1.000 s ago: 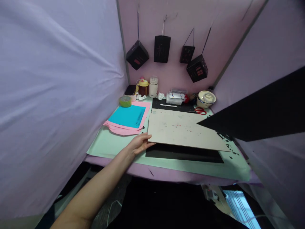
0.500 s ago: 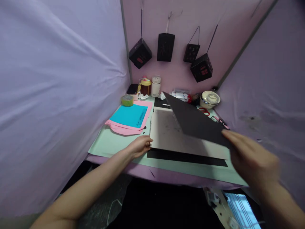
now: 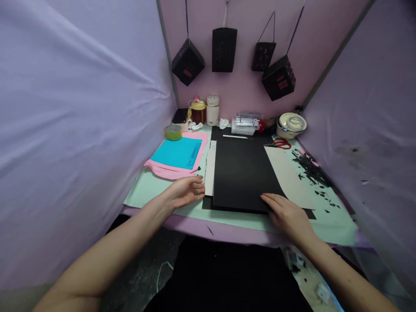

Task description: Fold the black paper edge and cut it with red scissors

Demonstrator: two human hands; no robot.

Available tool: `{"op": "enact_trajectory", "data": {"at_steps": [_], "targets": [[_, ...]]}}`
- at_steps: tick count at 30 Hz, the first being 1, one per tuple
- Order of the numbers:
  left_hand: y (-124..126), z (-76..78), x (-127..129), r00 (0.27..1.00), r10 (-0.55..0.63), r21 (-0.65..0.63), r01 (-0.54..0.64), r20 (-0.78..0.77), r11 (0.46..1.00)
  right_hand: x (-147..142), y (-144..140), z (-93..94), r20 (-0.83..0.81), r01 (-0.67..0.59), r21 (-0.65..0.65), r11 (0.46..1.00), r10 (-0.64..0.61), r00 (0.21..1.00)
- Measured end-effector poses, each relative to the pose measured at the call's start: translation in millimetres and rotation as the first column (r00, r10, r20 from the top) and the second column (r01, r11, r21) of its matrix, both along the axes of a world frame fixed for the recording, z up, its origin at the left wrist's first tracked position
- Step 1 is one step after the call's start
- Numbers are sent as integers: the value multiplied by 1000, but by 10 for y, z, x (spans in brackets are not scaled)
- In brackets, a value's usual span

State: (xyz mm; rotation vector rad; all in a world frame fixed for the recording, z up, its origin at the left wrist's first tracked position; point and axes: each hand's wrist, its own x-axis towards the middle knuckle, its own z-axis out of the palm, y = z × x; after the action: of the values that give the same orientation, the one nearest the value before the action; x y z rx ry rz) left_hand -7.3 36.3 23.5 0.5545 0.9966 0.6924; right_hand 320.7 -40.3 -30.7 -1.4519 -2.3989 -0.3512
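Note:
A large black sheet of card (image 3: 245,173) lies flat over a pale sheet (image 3: 287,177), which shows along both its sides. My right hand (image 3: 289,216) is at the near right corner of the black card. Its fingers rest together on top of the card, and the thumb is mostly hidden at the edge. My left hand (image 3: 186,190) sits beside the pale sheet's left edge with its fingers loosely curved and apart, holding nothing. Under the pale sheet another black sheet (image 3: 208,203) peeks out at the front. A white pencil-like stick (image 3: 234,137) lies beyond the card.
Blue sheets (image 3: 178,152) on pink paper (image 3: 165,172) lie left, with a tape roll (image 3: 173,133) behind. Red-handled scissors (image 3: 282,144) and black scraps (image 3: 312,169) lie right. A bowl (image 3: 290,125), bottle (image 3: 212,110) and pen box (image 3: 245,125) stand behind; black boxes (image 3: 224,50) hang above.
The tilted black card has come down and left, and now lies flat on the pale sheet. My right hand moved left with it. My left hand has let go of the pale sheet's edge.

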Motion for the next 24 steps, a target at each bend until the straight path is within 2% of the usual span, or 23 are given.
{"op": "enact_trajectory", "data": {"at_steps": [3, 6, 14, 19, 22, 24], "targets": [[-7, 31, 2, 999, 38, -72, -38, -5, 997, 14, 84, -5, 9, -6, -45, 999, 6, 1000], [-34, 40, 12, 997, 79, -61, -79, 12, 995, -22, 168, -39, 26, -24, -46, 999, 25, 999], [-166, 49, -31, 983, 155, -8, -155, 102, 988, -22, 298, -155, 96, -87, 82, 993, 79, 992], [-610, -12, -106, 962, 262, -5, -262, 80, 965, 48, 303, -106, 111, -114, 149, 982, 98, 989], [-919, -44, -107, 954, 290, -55, -286, 80, 957, 49, 304, -77, 93, -113, 155, 981, 99, 991], [-1027, -49, -79, 942, 325, -99, -316, 89, 944, 41, 308, -69, 88, -115, 157, 981, 102, 991]]}}
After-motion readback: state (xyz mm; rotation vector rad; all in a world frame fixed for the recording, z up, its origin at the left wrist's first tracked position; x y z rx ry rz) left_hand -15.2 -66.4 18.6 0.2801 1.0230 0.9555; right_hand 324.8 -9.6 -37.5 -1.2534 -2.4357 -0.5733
